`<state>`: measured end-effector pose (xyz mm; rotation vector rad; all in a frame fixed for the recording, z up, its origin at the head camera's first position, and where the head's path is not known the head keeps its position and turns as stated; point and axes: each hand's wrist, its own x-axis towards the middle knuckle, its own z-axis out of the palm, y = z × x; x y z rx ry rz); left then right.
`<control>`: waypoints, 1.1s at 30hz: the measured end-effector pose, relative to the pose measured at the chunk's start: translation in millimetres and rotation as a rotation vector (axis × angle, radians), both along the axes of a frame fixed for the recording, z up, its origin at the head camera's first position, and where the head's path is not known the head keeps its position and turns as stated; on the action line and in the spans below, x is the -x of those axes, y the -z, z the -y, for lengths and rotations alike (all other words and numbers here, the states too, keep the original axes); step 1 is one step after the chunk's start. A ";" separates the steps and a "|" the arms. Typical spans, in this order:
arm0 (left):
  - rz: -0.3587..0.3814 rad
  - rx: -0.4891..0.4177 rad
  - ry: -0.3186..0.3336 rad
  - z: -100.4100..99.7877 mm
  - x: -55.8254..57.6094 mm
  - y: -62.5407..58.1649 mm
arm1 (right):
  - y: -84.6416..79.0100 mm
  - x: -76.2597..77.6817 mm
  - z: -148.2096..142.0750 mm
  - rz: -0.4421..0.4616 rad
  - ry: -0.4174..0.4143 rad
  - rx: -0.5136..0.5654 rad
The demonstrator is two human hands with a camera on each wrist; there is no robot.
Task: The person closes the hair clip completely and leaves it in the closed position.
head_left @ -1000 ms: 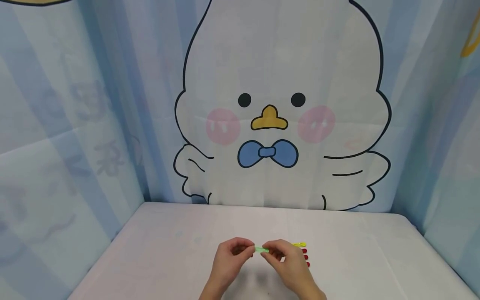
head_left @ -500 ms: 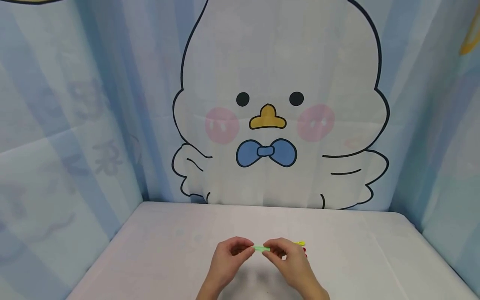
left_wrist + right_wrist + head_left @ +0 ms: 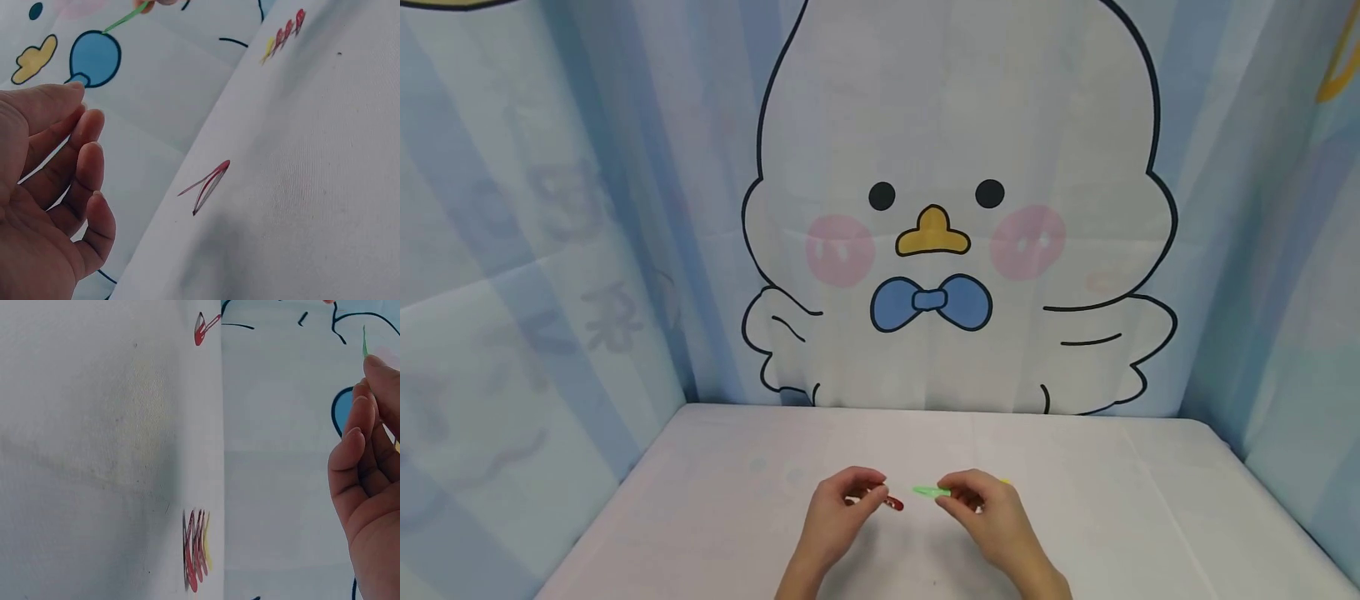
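Note:
My right hand [image 3: 992, 510] pinches a light green snap hair clip [image 3: 931, 492] between thumb and forefinger, its narrow end pointing left above the table. To the left, my left hand [image 3: 841, 510] hovers with fingers loosely bent and nothing between them. The left wrist view shows that thumb near the forefinger. A red snap hair clip [image 3: 224, 167] lies spread open on the table, below and apart from the left hand; in the head view that hand partly covers it. Several red clips [image 3: 192, 575] and a yellow clip [image 3: 207, 544] lie side by side, mostly hidden behind the right hand in the head view.
A white cloth covers the table [image 3: 737, 467]. Its far edge meets a curtain [image 3: 940, 367] printed with a white chick and a blue bow tie. Striped blue cloth hangs along both sides.
My left hand has let go of the green clip and moved left, uncovering part of the red clip. The right hand has shifted slightly right with the green clip, hiding the row of red clips.

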<state>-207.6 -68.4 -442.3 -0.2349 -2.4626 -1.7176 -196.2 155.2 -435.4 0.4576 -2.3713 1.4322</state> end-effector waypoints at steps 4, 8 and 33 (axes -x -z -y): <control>0.010 0.019 -0.031 5.9 1.4 1.5 | 2.2 1.5 -0.9 -0.004 -0.008 0.007; 0.015 0.024 -0.039 9.8 3.8 3.9 | 2.1 3.0 -1.1 -0.003 -0.014 0.003; 0.043 0.119 -0.054 11.8 19.5 17.1 | 5.3 5.4 -15.3 0.085 0.080 -0.034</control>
